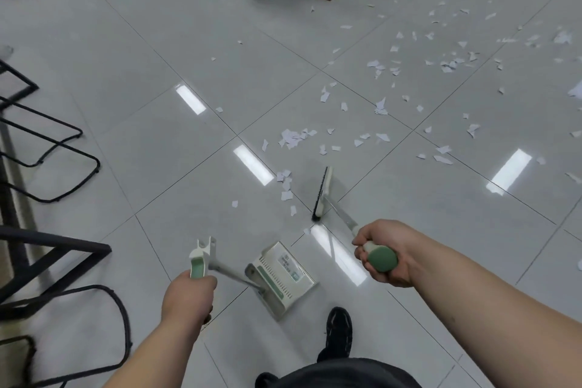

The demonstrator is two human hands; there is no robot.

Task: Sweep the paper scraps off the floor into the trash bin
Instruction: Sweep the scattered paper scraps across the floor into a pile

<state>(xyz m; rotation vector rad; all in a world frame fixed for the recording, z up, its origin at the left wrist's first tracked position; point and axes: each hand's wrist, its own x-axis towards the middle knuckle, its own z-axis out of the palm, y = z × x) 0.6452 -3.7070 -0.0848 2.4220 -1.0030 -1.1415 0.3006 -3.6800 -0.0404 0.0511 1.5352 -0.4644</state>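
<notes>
Paper scraps [293, 137] lie beyond the dustpan [280, 277] the left hand [187, 296] grips; right hand [387, 250] grips the broom [322, 192]; black metal frames [63, 242] left of dustpan.

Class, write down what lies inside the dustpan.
The dustpan shows only a label; paper scraps lie outside on the floor. Anything under its green rim is covered.

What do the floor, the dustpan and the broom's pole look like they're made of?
Floor: glossy tile, probably glazed ceramic, judging by grout lines and sharp light reflections. Dustpan: matte white-and-green plastic, apparently, with moulded slots. Broom pole: seemingly bare metal, grey with a sheen.
</notes>
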